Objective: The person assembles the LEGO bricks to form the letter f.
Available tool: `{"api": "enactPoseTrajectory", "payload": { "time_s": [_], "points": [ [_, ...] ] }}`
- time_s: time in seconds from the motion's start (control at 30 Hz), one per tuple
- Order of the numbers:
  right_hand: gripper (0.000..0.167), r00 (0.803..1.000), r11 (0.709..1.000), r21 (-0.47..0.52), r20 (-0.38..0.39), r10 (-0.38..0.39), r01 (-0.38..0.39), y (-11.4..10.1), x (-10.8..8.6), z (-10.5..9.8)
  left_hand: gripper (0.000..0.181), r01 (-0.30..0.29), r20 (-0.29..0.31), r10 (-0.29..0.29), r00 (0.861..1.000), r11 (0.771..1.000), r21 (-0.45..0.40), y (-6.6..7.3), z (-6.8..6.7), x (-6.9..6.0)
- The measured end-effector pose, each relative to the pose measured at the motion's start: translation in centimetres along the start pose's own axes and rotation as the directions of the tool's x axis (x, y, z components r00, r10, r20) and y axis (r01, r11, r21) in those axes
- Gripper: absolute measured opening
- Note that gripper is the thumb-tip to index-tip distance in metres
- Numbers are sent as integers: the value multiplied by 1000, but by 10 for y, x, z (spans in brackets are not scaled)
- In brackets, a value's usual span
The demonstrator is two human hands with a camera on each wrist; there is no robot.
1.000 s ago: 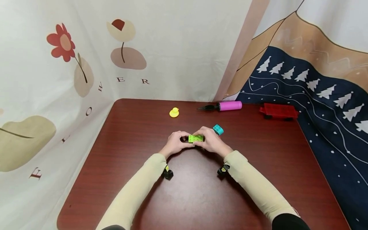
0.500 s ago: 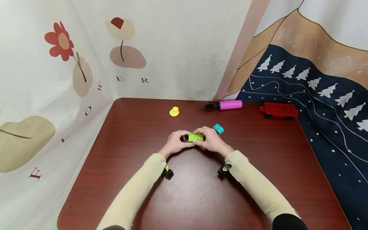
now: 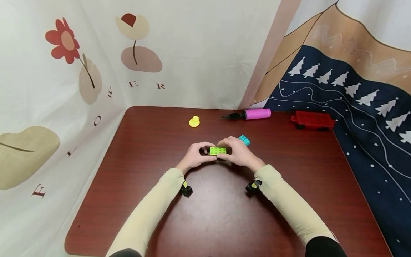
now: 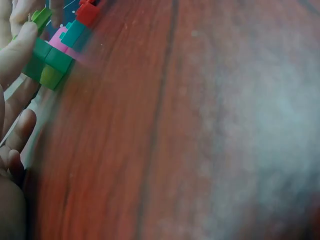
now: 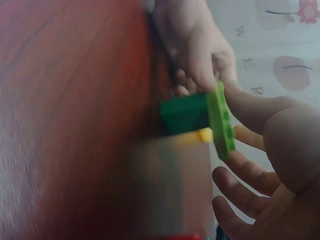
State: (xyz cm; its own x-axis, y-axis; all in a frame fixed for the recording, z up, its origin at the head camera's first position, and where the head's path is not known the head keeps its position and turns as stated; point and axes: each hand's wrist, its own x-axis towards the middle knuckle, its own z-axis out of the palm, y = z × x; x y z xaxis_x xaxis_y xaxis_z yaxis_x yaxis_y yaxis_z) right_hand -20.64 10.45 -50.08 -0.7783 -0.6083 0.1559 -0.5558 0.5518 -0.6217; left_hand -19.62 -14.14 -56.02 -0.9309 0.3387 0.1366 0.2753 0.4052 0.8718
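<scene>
Both hands meet at a lime green toy building brick (image 3: pixel 217 151) over the middle of the table. My left hand (image 3: pixel 196 154) grips its left side, thumb on the near side. Around the right side curl the thumb and index finger of my right hand (image 3: pixel 238 152), its palm apart from the brick. In the right wrist view a dark green brick (image 5: pixel 184 114) joins the lime brick's underside. The left thumb (image 4: pixel 19 50) lies against these bricks in the left wrist view. Beyond my right hand sits a teal brick (image 3: pixel 244 140), partly hidden.
A yellow rubber duck (image 3: pixel 194 121), a pink hand pump (image 3: pixel 258 114) and a red toy wagon (image 3: pixel 313 120) stand along the table's (image 3: pixel 154 132) far edge. A red block (image 4: pixel 87 12) shows beside the teal one in the left wrist view. Printed curtains hang behind.
My right hand has shifted slightly right, leaving a wider gap between its palm and the lime brick. The left hand still holds the brick. The head view has tilted slightly.
</scene>
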Motion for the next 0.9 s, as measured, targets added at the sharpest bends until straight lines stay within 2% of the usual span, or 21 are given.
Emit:
{"api": "enactPoseTrajectory", "payload": {
  "time_s": [0.2, 0.37, 0.47, 0.57, 0.9],
  "points": [
    [45, 996, 999, -10, -74, 42, -43, 11, -14, -21, 38, -9, -9, 9, 1000, 998, -61, 1, 0, 0],
    [46, 975, 982, -52, -142, 173, -182, 21, -31, -30, 37, 3, 3, -3, 1000, 999, -39, 3, 0, -2],
    [47, 953, 959, -69, -152, 262, -275, 25, -41, -27, 36, 8, 5, -8, 1000, 1000, -23, 3, 0, -2],
    [49, 934, 938, -82, -163, 319, -335, 28, -48, -22, 36, 10, 5, -10, 1000, 1000, -12, 2, 0, -1],
    [51, 886, 885, -145, -225, 406, -442, 30, -51, -7, 35, 6, 1, -6, 1000, 1000, 18, 0, 0, -1]
  ]
}}
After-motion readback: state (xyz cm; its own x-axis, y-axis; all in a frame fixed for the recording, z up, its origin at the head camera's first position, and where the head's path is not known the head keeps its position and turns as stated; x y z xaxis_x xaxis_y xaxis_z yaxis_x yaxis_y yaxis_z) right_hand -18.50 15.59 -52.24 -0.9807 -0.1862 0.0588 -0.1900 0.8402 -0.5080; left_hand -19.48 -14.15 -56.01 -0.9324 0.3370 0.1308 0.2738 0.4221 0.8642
